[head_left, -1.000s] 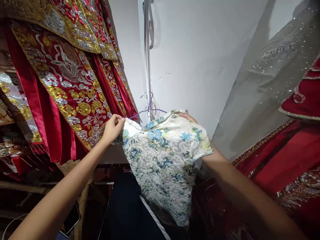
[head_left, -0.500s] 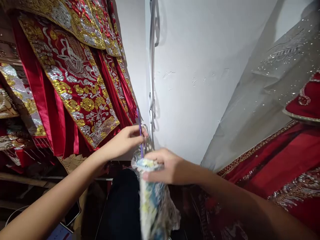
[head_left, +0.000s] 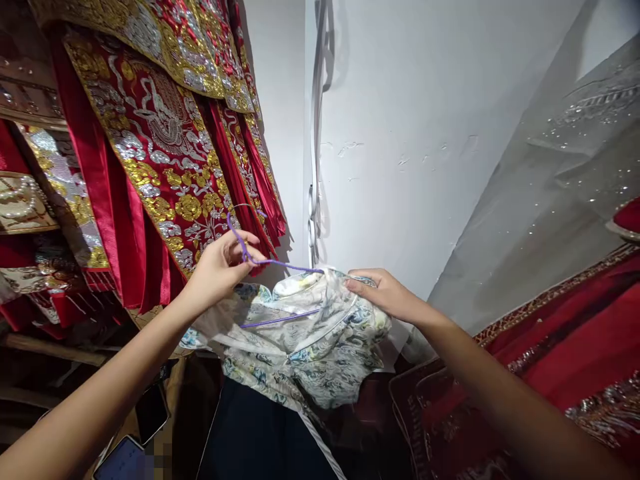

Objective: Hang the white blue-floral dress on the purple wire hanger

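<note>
No legible writing. Left hand [head_left: 220, 267] pinches purple wire hanger [head_left: 273, 263]; right hand [head_left: 383, 293] grips collar of floral brocade garment [head_left: 300, 340], held mid-air on the hanger before white wall [head_left: 400, 133]. Red-and-gold embroidered robes [head_left: 155, 147] hang left; phone [head_left: 123, 460] below.

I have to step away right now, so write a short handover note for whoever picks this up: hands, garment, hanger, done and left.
Left hand: pinches the purple hanger near its hook, held up in front of the red embroidered robes.
Right hand: grips the collar edge of the floral garment.
Things: the hanger's wire runs partly inside the garment, which sags bunched between the hands, off any rail.
Done: hanger and garment are both in hand.
Left: the garment is not sitting squarely on the hanger and is not hung up.
</note>
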Available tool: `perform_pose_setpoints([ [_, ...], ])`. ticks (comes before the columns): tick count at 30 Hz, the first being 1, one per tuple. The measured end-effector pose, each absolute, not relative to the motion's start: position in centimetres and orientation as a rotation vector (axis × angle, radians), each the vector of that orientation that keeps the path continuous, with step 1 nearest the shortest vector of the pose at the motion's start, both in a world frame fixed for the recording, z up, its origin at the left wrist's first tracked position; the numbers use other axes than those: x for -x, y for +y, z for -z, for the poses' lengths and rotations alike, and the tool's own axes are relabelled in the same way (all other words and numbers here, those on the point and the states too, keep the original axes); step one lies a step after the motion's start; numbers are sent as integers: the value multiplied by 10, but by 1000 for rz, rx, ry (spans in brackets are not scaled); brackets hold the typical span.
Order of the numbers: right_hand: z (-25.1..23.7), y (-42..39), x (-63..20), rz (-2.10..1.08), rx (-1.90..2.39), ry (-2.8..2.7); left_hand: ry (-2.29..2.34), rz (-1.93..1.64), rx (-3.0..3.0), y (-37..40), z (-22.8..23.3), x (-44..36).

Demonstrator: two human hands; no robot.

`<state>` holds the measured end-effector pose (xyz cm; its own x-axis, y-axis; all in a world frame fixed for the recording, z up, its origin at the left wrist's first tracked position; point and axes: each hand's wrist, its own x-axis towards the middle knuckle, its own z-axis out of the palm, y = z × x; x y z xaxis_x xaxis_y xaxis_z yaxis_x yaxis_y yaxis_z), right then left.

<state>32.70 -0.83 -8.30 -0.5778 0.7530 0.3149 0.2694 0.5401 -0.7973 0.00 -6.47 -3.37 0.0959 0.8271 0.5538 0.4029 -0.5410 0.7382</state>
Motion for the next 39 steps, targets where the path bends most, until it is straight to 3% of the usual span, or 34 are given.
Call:
perform_pose_setpoints([
  [5, 60, 9, -326, -1054, 861, -1501, 1509, -1706, -2301, -46, 35, -7],
  [9, 41, 39, -325, -1040, 813, -1313, 1625, -1745, -2570, -57, 42, -17],
  [14, 55, 36, -339, -919, 846, -1247, 1651, -1838, -2312, -50, 74, -24],
  [21, 108, 8, -357, -628, 995, -1412, 1396, -1857, -1574, -18, 117, -51],
  [29, 138, 10, -341, 86, 1130, -1275, 1228, -1738, -1683, -16, 133, -70],
  [31, 157, 13, -328, -129, 1181, -1362, 1193, -1702, -1679, -19, 139, -70],
  [35, 206, 25, -283, -1081, 1314, -1738, 1153, -1620, -1647, -26, 140, -65],
  [39, 246, 38, -237, -1226, 1310, -1675, 1102, -1571, -1557, -31, 138, -59],
])
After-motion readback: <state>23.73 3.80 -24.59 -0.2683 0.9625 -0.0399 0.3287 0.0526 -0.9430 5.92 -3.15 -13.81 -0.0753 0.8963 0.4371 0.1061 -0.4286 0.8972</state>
